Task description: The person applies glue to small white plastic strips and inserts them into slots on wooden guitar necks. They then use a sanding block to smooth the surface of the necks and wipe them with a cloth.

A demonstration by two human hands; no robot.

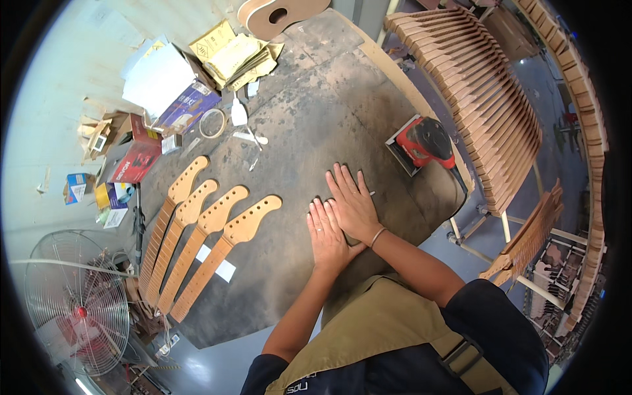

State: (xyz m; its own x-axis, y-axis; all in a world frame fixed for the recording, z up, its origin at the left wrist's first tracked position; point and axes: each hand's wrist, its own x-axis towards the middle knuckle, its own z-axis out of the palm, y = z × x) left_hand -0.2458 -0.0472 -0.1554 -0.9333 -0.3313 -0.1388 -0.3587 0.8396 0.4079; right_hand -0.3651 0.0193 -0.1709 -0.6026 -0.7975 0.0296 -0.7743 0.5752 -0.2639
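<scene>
My left hand (327, 235) lies flat on the dark, dusty worktable (289, 164), fingers stretched out and a ring on one of them. Just right of it, my right hand (354, 205) rests palm down with its fingers spread, overlapping the edge of the left. A small pale tip shows beside the right hand; its kind is hidden. Several wooden guitar necks (224, 217) with drilled headstocks lie side by side left of my hands. To the right sits a red and black electric sander (424, 141), its cord running along the table edge.
At the back left are a stack of yellow sandpaper sheets (240, 60), boxes (135, 148) and a tape roll (212, 123). A guitar body (263, 23) stands at the far edge. Racked wooden necks (474, 92) stand right of the table; a fan (80, 309) stands lower left.
</scene>
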